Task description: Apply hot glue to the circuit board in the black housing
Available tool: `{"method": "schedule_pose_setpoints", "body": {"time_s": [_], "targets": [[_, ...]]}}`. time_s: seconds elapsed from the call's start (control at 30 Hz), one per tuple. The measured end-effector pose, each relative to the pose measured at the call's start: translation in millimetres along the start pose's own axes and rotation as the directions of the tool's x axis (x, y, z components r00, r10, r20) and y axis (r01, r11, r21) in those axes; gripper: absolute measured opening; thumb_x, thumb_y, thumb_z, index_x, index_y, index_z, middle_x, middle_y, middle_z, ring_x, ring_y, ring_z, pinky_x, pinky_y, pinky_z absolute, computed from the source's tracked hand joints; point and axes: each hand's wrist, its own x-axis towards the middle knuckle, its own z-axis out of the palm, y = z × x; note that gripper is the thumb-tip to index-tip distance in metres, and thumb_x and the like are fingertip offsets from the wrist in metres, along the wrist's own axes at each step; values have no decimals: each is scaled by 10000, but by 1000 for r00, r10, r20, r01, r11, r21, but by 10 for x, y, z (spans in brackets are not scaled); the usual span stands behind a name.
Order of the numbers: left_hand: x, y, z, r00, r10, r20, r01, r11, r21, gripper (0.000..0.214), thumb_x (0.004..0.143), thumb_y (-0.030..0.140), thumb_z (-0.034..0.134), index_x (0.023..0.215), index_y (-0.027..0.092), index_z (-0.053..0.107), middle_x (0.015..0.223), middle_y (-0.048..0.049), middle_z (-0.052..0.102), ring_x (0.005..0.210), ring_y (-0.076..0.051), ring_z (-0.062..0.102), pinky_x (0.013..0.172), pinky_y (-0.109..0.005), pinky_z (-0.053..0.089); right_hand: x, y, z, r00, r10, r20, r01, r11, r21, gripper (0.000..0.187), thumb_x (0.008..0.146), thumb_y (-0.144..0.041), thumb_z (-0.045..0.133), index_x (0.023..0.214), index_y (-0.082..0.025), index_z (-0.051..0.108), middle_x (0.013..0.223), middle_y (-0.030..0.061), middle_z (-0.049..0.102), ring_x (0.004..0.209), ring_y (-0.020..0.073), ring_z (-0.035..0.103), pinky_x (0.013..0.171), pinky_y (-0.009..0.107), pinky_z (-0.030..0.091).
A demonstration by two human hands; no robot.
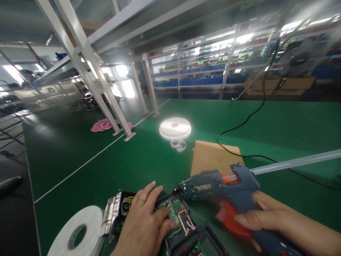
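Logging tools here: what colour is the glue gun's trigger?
The trigger is orange-red, as the head view shows.

The right hand (262, 217) holds a glue gun (213, 186), and its nozzle (177, 190) is near the edge of an open case (181, 241). The left hand (142, 218) has its thumb and forefinger over the circuit board (174, 211) inside. On the worktop (128, 163) there are also a tape roll (92, 222), a white disc (175, 128), rings (181, 146) and cardboard (210, 156).

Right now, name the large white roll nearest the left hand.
The white tape roll at lower left; the other roll lies farther back, beside small rings.
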Motion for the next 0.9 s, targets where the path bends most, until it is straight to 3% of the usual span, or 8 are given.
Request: {"method": "schedule_pose_setpoints", "body": {"time_s": [0.1,0.17,0.3,0.5,0.67,0.8,0.9], "targets": [[-95,1,23,998,19,-53,-12,992,129,257,911,508,605,1110,377,700,1364,-77,582,1264,-368,545,916,-606,576,-25,-1,19,998,64,13,-64,997,-40,381,637,-408,859,959,-223,774,831,35,736,636,176,683,579,230,541],[-166,-4,92,996,13,-92,2,988,157,259,932,463,587,1148,362,687,1319,-71,604,1221,-330,580,935,-547,590,-31,19,23,998,53,-27,-57,987,-150,404,649,-421,837,992,-221,765,826,32,737,692,199,695,605,243,542],[-247,2,214,999,47,-11,-46,993,113,276,985,356,511,1201,280,665,1270,-61,634,1211,-264,596,1047,-454,544,-5,101,31,999,-36,-38,21,939,-344,425,694,-484,784,1024,-220,737,940,38,745,843,237,685,682,265,527],[-207,75,222,995,62,-77,-55,995,83,237,994,296,496,1072,209,703,1182,-76,686,1151,-267,636,1009,-466,572,-4,64,202,993,-74,-89,31,910,-414,465,686,-543,750,994,-198,709,937,53,728,866,267,656,737,327,517],[-182,119,240,993,115,-32,-112,991,78,147,961,220,561,932,211,706,1126,-21,710,1144,-261,635,1065,-493,531,-15,-33,362,983,-135,-122,65,886,-459,440,671,-492,738,981,-185,684,1012,77,734,963,309,651,862,390,509],[-190,118,272,998,50,-27,-49,998,36,153,964,263,566,981,207,707,1170,-45,694,1171,-268,622,1063,-480,533,14,-29,379,974,-166,-157,67,866,-495,402,664,-498,742,911,-186,680,1018,86,728,1077,353,631,919,409,526],[-186,110,274,999,15,-47,-14,1000,19,191,981,279,534,1006,202,708,1162,-56,693,1171,-270,621,1049,-481,543,34,-14,364,967,-188,-172,76,858,-508,431,668,-475,755,984,-190,684,1069,93,725,1067,360,645,852,401,570]]}}
